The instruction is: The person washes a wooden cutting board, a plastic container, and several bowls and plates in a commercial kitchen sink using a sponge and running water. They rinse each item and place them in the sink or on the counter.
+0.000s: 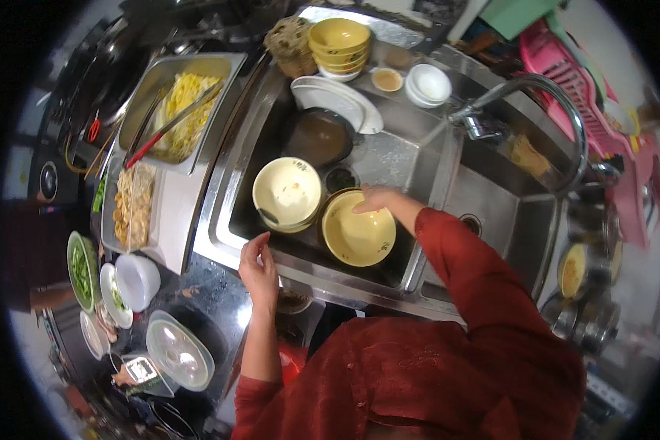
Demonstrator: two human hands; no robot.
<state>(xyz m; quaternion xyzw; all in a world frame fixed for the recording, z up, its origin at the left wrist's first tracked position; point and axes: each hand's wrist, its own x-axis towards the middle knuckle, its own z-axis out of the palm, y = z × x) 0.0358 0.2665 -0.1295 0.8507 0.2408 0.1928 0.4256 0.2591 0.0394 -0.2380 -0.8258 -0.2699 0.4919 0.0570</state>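
Note:
My right hand (378, 199) grips the upper rim of a yellow bowl (358, 236) in the left basin of a steel sink, its thumb over the inner wall. Beside it on the left sits a pale yellow bowl (287, 191) stacked on another. My left hand (258, 269) is raised by the sink's front edge, holding nothing, fingers loosely bent and apart. Behind the bowls lie a dark dish (320, 136) with brownish liquid, white oval plates (335, 102) leaning on the basin wall, and a small dark cup (341, 177).
Yellow bowls (339, 38) are stacked on the sink's back ledge near small white bowls (429, 83). A chrome faucet (569, 110) arches over the right basin. At left stand a steel tray (129, 118) of shredded vegetables with tongs, food containers and a clear lid (179, 349).

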